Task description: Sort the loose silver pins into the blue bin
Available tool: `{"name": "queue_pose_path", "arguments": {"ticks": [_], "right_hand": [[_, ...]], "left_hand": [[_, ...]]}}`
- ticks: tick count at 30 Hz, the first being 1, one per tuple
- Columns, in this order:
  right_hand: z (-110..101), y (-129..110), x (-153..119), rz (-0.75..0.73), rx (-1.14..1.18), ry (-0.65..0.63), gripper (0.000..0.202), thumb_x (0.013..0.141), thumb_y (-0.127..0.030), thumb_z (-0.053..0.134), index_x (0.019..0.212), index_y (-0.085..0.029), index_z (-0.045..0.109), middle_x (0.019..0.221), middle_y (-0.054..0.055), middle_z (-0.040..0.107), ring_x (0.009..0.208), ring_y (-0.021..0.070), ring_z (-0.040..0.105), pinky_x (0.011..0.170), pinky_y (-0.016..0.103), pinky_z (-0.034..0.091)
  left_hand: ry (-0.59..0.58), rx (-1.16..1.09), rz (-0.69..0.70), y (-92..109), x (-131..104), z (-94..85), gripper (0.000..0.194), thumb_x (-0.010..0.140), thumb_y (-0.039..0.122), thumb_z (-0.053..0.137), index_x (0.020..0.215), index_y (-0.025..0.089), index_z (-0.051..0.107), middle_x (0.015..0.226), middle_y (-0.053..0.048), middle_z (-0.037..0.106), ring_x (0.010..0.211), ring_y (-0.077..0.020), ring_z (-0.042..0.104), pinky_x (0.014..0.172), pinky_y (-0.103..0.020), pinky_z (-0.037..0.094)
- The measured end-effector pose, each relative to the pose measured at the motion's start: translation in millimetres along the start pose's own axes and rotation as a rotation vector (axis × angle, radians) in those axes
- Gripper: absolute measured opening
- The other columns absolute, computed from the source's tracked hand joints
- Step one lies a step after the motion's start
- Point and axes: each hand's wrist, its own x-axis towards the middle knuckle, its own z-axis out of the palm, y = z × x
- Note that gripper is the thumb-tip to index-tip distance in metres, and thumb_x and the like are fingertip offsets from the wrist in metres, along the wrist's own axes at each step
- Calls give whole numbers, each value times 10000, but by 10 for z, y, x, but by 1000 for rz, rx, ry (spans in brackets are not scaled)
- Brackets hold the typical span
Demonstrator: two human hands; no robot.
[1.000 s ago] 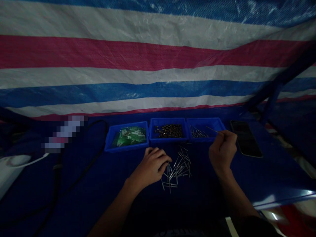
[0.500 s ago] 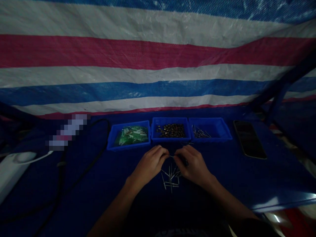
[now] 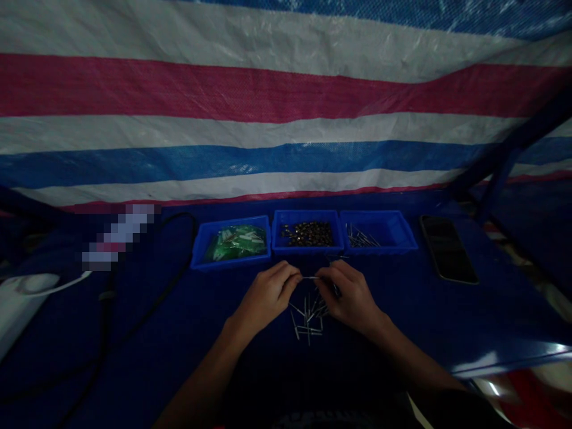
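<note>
A thin metal rod [image 3: 309, 277] spans the small gap between my two hands. My left hand [image 3: 273, 290] pinches its left end, and my right hand [image 3: 347, 290] pinches the right end. Something dark shows under the fingers of my right hand, too dim to make out. Just below my hands, several thin metal pins [image 3: 307, 329] lie scattered on the blue table [image 3: 179, 333]. Beyond my hands stand a blue bin [image 3: 308, 249] of small brassy parts and, to its right, a blue bin [image 3: 397, 229] with thin pins at its left side.
At the left of the row, a blue bin [image 3: 201, 244] holds a green bag of pale pieces. A phone [image 3: 448, 249] lies at the right. Dark cables [image 3: 105, 322] and a white device [image 3: 22, 304] are at the left. Striped sheeting [image 3: 268, 95] hangs behind.
My hands have drawn slightly apart, and more of the thin rod shows between them. The whole view has shifted a little.
</note>
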Motion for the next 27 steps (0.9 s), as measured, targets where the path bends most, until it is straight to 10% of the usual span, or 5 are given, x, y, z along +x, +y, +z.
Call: {"name": "queue_pose_path", "arguments": {"ticks": [10, 21, 27], "right_hand": [[-80, 9, 28, 66, 55, -2, 137, 837, -162, 451, 709, -172, 499, 635, 18, 496, 624, 133, 457, 575, 277, 374], [-396, 337, 28, 376, -232, 595, 147, 827, -300, 503, 863, -167, 556, 634, 10, 549, 540, 123, 510, 529, 258, 416], [-341, 432, 54, 447, -184, 431, 369, 811, -332, 523, 1129, -147, 491, 645, -16, 537, 534, 117, 496, 552, 269, 439]], "left_hand": [[-82, -2, 7, 18, -4, 26, 166, 902, 236, 428, 871, 172, 578, 816, -15, 596, 740, -114, 561, 666, -236, 422], [-356, 112, 48, 25, -22, -122, 194, 856, 195, 481, 974, 251, 624, 851, 5, 621, 698, -118, 574, 620, -234, 403], [-426, 171, 39, 37, -20, -118, 143, 825, 198, 534, 910, 271, 622, 809, 31, 603, 682, -118, 563, 589, -225, 359]]}}
